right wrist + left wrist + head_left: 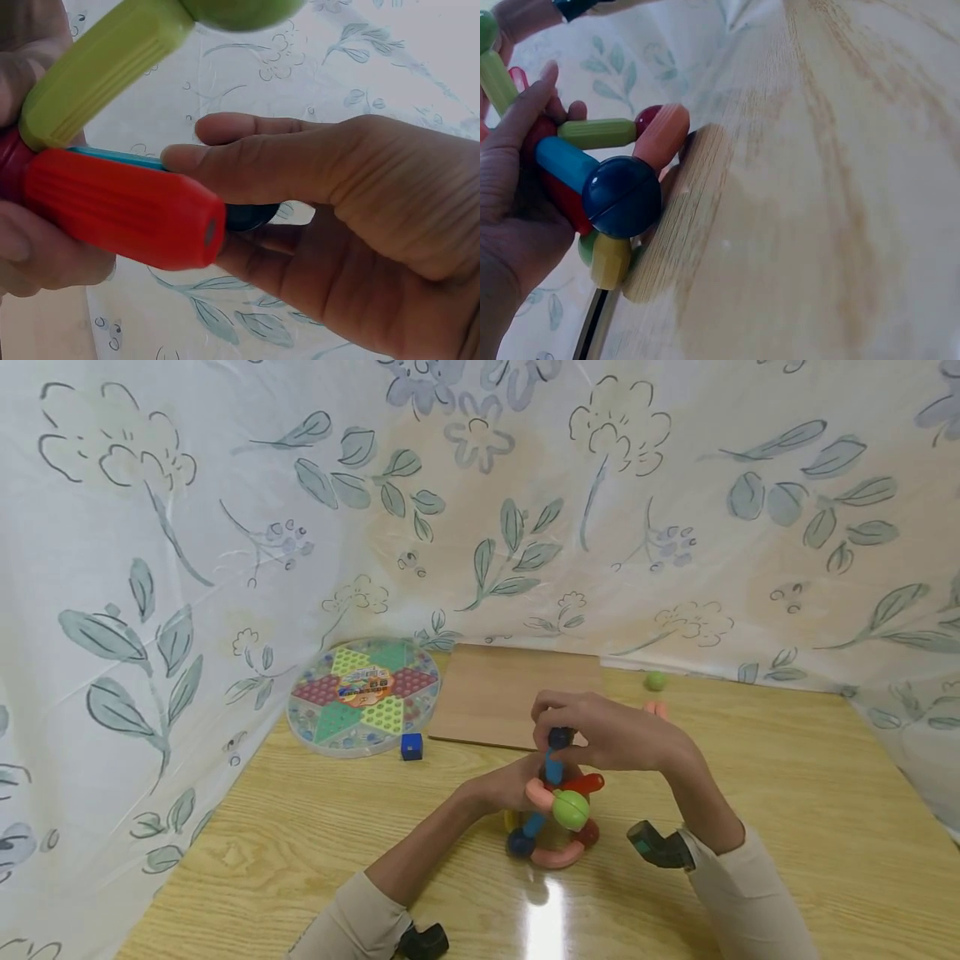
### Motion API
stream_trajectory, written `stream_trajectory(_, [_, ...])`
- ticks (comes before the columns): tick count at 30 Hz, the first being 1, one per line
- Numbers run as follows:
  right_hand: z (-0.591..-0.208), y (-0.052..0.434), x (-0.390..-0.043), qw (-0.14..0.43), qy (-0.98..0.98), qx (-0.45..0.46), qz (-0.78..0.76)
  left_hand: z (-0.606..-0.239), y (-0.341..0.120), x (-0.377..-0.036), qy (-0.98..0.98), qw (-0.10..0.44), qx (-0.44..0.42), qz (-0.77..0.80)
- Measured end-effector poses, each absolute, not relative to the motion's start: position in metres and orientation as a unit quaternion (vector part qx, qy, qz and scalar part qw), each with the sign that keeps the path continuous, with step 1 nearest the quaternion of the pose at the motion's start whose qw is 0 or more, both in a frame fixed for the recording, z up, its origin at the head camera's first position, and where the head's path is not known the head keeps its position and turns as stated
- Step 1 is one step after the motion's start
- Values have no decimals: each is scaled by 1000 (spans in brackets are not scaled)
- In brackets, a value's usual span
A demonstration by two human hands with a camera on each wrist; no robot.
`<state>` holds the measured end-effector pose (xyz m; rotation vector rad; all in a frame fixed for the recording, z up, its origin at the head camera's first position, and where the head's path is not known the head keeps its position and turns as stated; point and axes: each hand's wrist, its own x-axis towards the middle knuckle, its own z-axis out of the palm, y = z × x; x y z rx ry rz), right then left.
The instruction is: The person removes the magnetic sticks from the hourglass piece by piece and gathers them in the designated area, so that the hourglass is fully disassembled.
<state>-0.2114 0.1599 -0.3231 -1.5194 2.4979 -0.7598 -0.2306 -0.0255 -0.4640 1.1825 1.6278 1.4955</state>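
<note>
A toy structure (557,814) of coloured rods and balls stands on the wooden table (787,793) at the centre. My left hand (513,787) grips it from the left side, fingers curled round the rods. My right hand (557,729) comes from above and pinches a dark blue ball (561,739) on top of a blue rod (553,768). In the left wrist view my left hand (510,187) lies against a blue rod (561,161) and another dark blue ball (622,196). The right wrist view shows my right hand (225,219) pinching the dark ball (255,216) behind a red rod (120,210).
A round checkers board (363,696) lies at the back left with a small blue cube (411,746) beside it. A brown board (517,693) lies behind the structure. A green ball (656,680) and a pink piece (656,708) sit at the back right. Floral cloth (150,527) walls the table.
</note>
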Motion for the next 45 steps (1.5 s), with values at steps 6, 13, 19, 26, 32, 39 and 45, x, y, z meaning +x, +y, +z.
stream_trajectory(6, [-324, 160, -211, 34, 819, -510, -260, -464, -24, -231, 610, 312, 453, 571])
stream_trajectory(13, [-316, 183, -220, -28, 830, -478, -286, -463, -25, -232, 643, 316, 427, 551])
stream_trajectory(19, [-308, 230, -238, -152, 856, -377, -321, -464, -26, -232, 640, 316, 432, 552])
stream_trajectory(26, [-326, 291, -271, -225, 891, -189, -346, -464, -25, -230, 639, 320, 427, 554])
stream_trajectory(32, [-354, 331, -298, -124, 939, -105, -303, -464, -27, -231, 638, 318, 426, 557])
stream_trajectory(39, [-399, 356, -325, -60, 962, -75, -254, -465, -27, -231, 635, 311, 439, 554])
stream_trajectory(45, [-435, 364, -337, -34, 965, -84, -245, -466, -27, -230, 628, 320, 440, 556])
